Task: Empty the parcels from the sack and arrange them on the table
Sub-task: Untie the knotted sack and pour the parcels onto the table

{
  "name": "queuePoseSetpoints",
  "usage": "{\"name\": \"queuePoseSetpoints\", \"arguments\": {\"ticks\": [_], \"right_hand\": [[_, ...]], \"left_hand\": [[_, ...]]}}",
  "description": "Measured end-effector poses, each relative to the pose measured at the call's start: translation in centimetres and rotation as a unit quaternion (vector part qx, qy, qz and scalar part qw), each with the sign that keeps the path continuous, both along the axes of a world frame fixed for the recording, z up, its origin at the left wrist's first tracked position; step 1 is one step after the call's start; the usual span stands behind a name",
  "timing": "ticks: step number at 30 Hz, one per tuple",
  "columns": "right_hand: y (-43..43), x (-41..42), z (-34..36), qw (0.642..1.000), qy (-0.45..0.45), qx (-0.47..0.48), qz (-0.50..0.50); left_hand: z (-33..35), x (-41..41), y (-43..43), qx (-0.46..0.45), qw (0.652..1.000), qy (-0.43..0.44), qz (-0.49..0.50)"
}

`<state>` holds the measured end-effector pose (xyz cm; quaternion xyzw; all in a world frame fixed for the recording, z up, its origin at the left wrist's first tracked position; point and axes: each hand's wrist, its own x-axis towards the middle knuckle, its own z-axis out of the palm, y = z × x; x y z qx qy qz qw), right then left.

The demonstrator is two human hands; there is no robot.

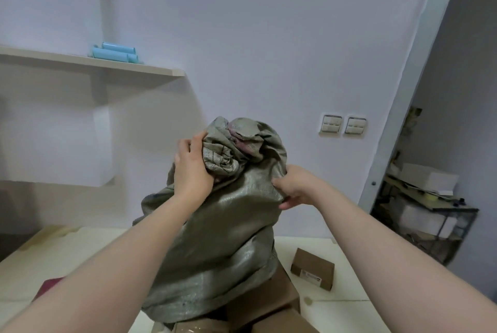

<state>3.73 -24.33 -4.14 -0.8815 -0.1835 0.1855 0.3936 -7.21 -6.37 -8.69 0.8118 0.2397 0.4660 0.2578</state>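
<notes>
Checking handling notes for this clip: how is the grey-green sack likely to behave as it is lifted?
Probably floppy: the sack bunches and folds where the left hand and right hand grip it. Its sheen hints at slick woven cloth. Brown boxes show at its lower end, so more may slide out.

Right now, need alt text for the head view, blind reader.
Both hands, left hand and right hand, grip the bunched upper end of a grey-green woven sack held upside down over brown cardboard parcels on a cream table. One small brown cardboard box lies apart to the right.
</notes>
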Motion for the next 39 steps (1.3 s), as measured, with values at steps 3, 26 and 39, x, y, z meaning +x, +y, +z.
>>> {"name": "queuePoseSetpoints", "arguments": {"ticks": [3, 26, 39], "right_hand": [[0.5, 0.9, -1.8, 0.994, -0.01, 0.085, -0.062], [4.6, 0.6, -2.8, 0.976, 0.026, 0.211, 0.047], [4.2, 0.6, -0.6, 0.936, -0.156, 0.307, -0.066]], "left_hand": [[-2.5, 0.4, -1.2, -0.041, 0.999, 0.001, 0.002], [-3.2, 0.5, -4.1, -0.064, 0.987, 0.057, -0.139], [1.3, -0.8, -2.3, -0.025, 0.984, -0.04, -0.17]]}}
